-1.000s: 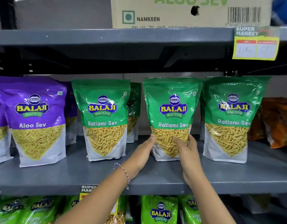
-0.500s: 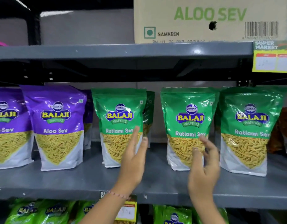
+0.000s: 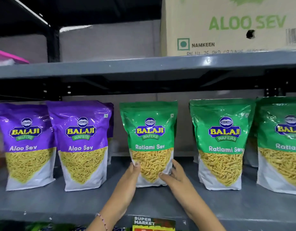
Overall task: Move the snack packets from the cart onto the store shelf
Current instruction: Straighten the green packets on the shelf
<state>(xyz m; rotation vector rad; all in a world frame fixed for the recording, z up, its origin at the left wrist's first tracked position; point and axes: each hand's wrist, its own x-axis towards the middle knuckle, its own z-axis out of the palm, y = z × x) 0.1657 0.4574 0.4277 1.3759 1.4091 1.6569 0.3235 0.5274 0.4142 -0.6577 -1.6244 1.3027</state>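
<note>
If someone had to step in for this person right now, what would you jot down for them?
Left hand and right hand each grip a lower side of the leftmost green Ratlami Sev packet, standing upright on the grey metal shelf.
Two more green Ratlami Sev packets stand to its right, two purple Aloo Sev packets to its left.
Left: let go once it stands straight. The cart is out of view, so remaining stock is unknown.

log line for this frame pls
left hand: grips | right hand: grips | object: green Ratlami Sev plastic packet | upright on grey metal shelf
</note>
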